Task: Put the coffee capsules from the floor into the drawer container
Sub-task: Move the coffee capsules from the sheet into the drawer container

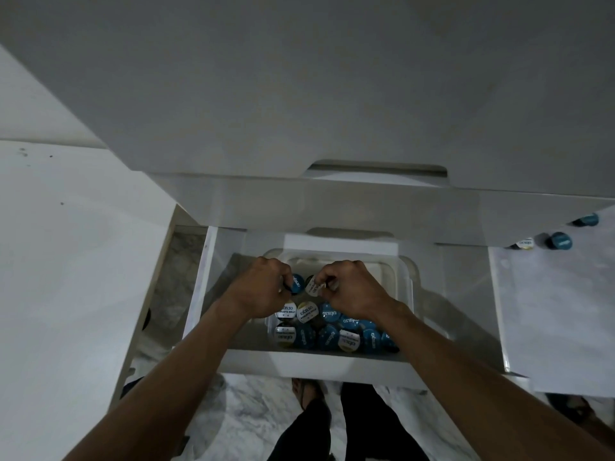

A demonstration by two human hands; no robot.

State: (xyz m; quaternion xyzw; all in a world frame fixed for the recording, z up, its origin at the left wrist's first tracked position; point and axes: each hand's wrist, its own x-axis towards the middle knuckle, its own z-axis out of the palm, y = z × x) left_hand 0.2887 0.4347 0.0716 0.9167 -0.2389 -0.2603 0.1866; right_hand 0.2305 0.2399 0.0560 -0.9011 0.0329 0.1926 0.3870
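The left hand (266, 287) has its fingers curled around a blue capsule (296, 283), which shows between thumb and fingers at the middle of the frame. The right hand (349, 287) is curled in the same way and pinches a white-topped capsule (313, 285). Both hands hang over the far, bare part of a clear plastic container (404, 287), and the two capsules are almost touching each other.

Just below the hands, the near part of the container is already filled with capsules in rows (332, 331) — blue tops and white tops mixed, most with the label up. The container sits inside an open white drawer (316, 361).

I think the step in hand is to set these two down. To do it well, each capsule should go low into the free space behind the rows before the fingers open, label up like the others, so that it does not roll or knock a neighbour. It is better to release one hand first, because the hands are very close together.

At the right edge of the frame, more capsules (559, 240) lie on the pale floor — at least three, two blue and one white, well apart from the drawer. So the task is, in my judgement, not finished.

The white cabinet (299, 94) fills the upper half. The light is dim. The marble-patterned floor (253, 410) is at the bottom, with the person's dark trousers (366, 427) there.
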